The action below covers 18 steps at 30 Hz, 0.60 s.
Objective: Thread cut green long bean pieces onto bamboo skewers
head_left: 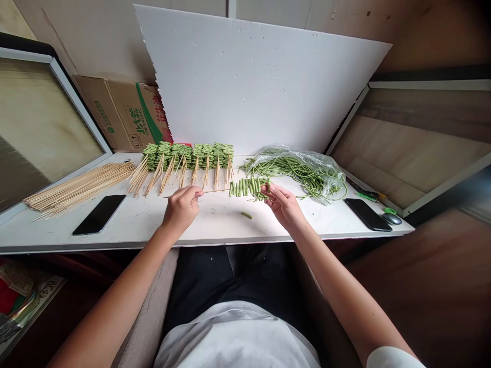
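Note:
My left hand (182,207) is closed round a thin wooden skewer (215,191), which runs level over the table toward the right. Threaded crosswise along its right part are several short green bean pieces (245,187). At the skewer's right end, my right hand (282,203) pinches a green bean piece (268,183) between thumb and fingers. One loose bean piece (246,215) lies on the table below the skewer. Behind my hands stand bundles of finished bean skewers (203,156), their bare sticks pointing toward me.
Loose skewers (80,186) lie at the left beside a black phone (98,214). Long beans (286,168) spill from a plastic bag (326,171) at the back right. Another phone (367,214) and a grey mouse-like object (392,219) sit at the right. A white foam board (261,82) stands behind.

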### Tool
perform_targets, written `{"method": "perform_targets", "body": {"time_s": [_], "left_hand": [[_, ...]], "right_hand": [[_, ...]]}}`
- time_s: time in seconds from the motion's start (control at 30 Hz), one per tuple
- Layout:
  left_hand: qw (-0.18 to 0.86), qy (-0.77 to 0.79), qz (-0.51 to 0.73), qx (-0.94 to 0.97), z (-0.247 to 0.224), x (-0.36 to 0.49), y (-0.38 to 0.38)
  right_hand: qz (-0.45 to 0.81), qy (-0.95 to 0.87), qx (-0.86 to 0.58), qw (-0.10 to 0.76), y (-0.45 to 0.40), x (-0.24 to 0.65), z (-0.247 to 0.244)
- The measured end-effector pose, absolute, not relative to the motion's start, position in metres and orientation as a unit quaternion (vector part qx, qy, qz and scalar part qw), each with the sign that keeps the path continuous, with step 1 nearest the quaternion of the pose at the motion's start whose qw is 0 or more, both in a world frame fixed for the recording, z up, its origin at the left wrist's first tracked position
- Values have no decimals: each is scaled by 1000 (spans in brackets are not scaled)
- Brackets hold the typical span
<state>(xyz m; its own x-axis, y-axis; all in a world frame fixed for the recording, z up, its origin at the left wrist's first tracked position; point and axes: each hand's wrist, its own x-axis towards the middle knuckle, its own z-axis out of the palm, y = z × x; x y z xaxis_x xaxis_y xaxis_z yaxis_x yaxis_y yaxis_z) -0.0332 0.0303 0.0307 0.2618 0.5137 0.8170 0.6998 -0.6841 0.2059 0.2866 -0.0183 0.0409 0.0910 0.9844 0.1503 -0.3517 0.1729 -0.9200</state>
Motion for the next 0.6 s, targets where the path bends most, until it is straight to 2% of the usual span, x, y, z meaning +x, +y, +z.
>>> {"method": "perform_targets", "body": {"time_s": [0.6], "left_hand": [[98,-386,-468,-789,29,-33,31]], "right_hand": [[493,-418,-394,654,-15,285,36]]}}
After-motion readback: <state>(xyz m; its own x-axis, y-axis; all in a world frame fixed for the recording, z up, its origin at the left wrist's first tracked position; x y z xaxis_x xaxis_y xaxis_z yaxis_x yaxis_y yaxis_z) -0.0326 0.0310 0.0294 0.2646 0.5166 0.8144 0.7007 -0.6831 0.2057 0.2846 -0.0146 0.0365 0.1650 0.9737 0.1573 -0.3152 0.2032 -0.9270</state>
